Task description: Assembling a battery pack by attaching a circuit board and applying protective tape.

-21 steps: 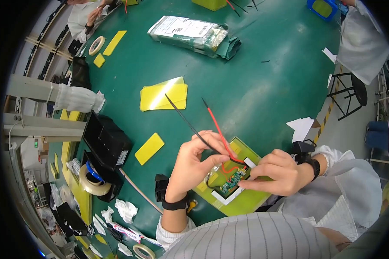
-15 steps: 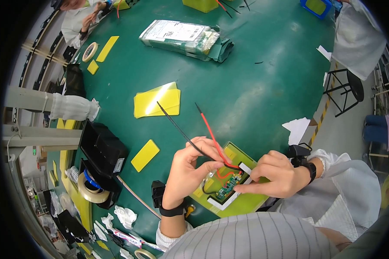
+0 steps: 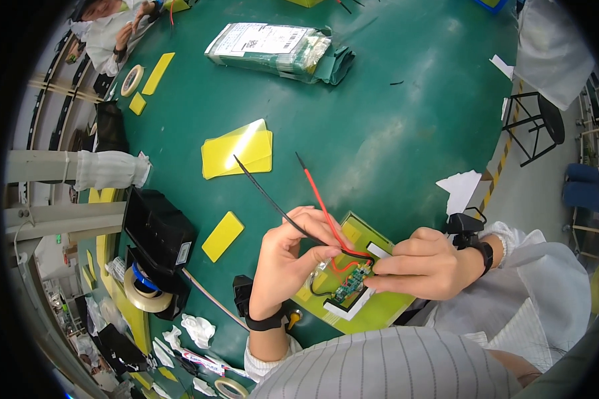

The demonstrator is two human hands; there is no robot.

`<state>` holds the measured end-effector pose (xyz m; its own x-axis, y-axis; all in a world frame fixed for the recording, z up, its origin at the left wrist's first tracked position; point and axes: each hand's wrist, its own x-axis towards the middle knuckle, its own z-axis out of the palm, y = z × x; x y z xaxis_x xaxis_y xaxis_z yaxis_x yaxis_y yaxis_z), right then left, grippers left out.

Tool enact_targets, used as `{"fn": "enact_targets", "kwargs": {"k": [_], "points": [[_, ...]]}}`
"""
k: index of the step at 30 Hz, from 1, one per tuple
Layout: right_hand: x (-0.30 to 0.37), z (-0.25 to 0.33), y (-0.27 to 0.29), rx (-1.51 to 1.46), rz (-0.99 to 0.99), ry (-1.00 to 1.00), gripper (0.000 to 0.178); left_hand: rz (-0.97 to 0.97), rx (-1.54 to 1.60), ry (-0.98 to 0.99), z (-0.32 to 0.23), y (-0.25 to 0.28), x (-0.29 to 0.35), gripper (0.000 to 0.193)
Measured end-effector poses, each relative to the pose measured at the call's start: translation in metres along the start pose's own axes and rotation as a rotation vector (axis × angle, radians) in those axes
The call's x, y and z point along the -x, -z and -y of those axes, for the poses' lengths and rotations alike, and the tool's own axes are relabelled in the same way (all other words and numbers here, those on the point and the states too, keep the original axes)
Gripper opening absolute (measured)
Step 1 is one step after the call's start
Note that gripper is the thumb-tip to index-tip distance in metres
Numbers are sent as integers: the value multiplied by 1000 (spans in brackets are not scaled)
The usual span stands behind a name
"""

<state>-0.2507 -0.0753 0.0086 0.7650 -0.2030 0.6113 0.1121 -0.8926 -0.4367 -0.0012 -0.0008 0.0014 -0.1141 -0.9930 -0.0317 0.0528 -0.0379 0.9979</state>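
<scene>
A small green circuit board (image 3: pixel 350 284) sits on a yellow-green flat pack (image 3: pixel 396 307), with black and white strips (image 3: pixel 357 305) along its edges. Closed around thick red and black wires, my left hand (image 3: pixel 291 256) keeps thumb and fingers together just above the board. From there the red wire (image 3: pixel 317 194) and the black wire (image 3: pixel 263 191) stretch away over the table, their ends free. My right hand (image 3: pixel 422 266) is closed at the board's right edge, thumb and fingertips against it; the exact contact is partly hidden.
Yellow sheets (image 3: pixel 236 151) and a single yellow plate (image 3: pixel 223 236) lie on the green table (image 3: pixel 353 126). A plastic-wrapped package (image 3: pixel 273 50) is farther off. A black tape dispenser (image 3: pixel 154 229) stands left, crumpled tissue (image 3: pixel 198 330) nearby. Across the table is another person (image 3: pixel 106 43).
My right hand's fingertips have shifted left and closed in on the board's edge. The left hand still pinches the wires. The whole view has shifted slightly.
</scene>
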Motion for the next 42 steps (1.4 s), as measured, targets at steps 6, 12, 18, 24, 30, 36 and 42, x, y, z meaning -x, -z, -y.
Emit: {"fn": "enact_targets", "kwargs": {"k": [6,12,18,24,30,36,42], "points": [[-3,1,-5,21,14,13,24,-1,0,-1,-3,0,0,14],[-3,2,-5,64,37,14,30,-9,-2,-8,-1,-1,-1,13],[-8,4,-3,3,24,-4,25,-14,-19,-36,0,-1,0,13],[-9,4,-3,-21,19,-23,23,-21,-44,-36,1,-1,1,13],[-9,5,-3,-21,30,-24,23,-29,-27,-28,0,-1,1,13],[-9,5,-3,-22,32,-26,23,-48,25,24,0,-1,1,17],[-8,4,-3,-31,41,-34,23,-46,38,23,-1,-2,0,17]]}}
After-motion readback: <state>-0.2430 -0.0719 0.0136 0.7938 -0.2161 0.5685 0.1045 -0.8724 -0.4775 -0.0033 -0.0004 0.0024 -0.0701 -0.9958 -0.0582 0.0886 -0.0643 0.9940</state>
